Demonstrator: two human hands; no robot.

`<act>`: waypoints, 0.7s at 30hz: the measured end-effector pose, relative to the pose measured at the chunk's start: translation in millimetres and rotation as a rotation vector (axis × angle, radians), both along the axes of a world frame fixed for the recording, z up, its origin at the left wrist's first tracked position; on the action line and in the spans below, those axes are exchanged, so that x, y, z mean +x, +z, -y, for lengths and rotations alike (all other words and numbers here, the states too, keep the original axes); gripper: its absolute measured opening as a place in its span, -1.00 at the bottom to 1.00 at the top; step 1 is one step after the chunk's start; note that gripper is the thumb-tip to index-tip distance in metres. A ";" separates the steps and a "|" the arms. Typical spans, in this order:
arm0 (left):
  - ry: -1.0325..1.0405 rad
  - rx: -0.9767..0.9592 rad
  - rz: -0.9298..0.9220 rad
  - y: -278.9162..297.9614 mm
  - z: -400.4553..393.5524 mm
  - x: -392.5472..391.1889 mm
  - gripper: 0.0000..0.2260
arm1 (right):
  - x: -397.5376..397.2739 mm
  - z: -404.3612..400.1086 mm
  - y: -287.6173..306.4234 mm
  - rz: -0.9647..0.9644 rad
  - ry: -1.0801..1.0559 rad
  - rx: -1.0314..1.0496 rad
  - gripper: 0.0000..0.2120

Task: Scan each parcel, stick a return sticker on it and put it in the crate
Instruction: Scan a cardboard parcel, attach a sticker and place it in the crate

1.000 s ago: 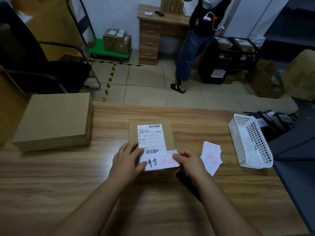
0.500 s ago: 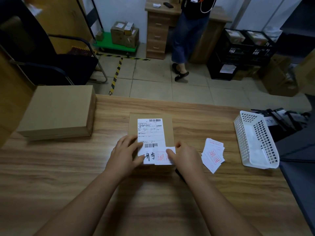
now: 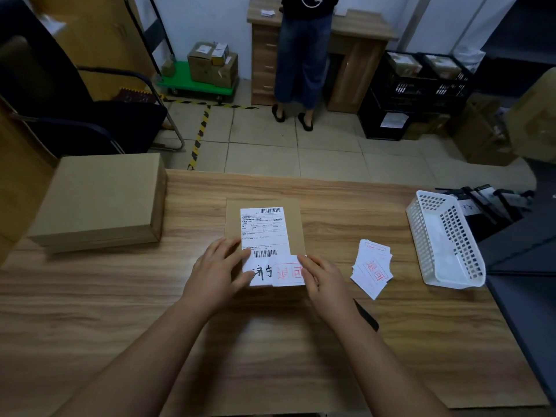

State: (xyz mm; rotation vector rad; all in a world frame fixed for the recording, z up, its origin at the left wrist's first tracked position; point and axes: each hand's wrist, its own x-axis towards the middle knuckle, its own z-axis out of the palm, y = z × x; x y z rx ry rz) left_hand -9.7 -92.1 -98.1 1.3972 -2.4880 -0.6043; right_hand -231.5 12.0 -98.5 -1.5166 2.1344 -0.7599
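A small brown parcel (image 3: 293, 215) with a white shipping label lies flat in the middle of the wooden table. A white return sticker (image 3: 288, 273) with red print sits on the label's lower right corner. My left hand (image 3: 218, 273) rests on the parcel's left side, fingers flat on the label. My right hand (image 3: 323, 281) presses the sticker's right edge down with straight fingers. A loose pile of return stickers (image 3: 373, 267) lies to the right. A black scanner (image 3: 367, 316) shows partly beneath my right forearm.
A large flat cardboard box (image 3: 99, 200) sits at the table's left. A white plastic basket (image 3: 445, 242) stands at the right edge. Beyond the table a person (image 3: 304, 58) stands by a desk, with black crates (image 3: 418, 85) of parcels to the right and a black chair (image 3: 60, 94) at the left.
The sticker has gone from held just above the label to lying flat on it. My right hand has moved onto its right edge. The person beyond the table has stepped left.
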 end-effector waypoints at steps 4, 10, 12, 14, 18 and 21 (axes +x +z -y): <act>-0.019 -0.005 0.029 3.0 1.4 -0.3 -0.32 | 16.6 13.5 9.0 -0.244 0.098 0.098 -0.63; -0.030 -0.010 0.048 4.9 4.4 2.3 -0.29 | 38.9 13.0 3.9 -0.434 0.186 0.020 -0.63; -0.033 -0.018 0.031 4.5 5.0 2.6 -0.31 | 41.6 9.1 2.0 -0.421 0.210 -0.004 -0.65; -0.043 -0.030 0.023 3.2 4.8 2.9 -0.33 | 41.8 6.1 0.9 -0.406 0.245 -0.005 -0.65; -0.055 -0.037 0.038 0.6 6.6 5.1 -0.34 | 32.7 1.0 6.4 -0.385 0.354 0.063 -0.56; -0.071 -0.065 0.048 -3.4 9.0 6.1 -0.38 | 21.1 -11.9 4.2 -0.359 0.353 0.020 -0.59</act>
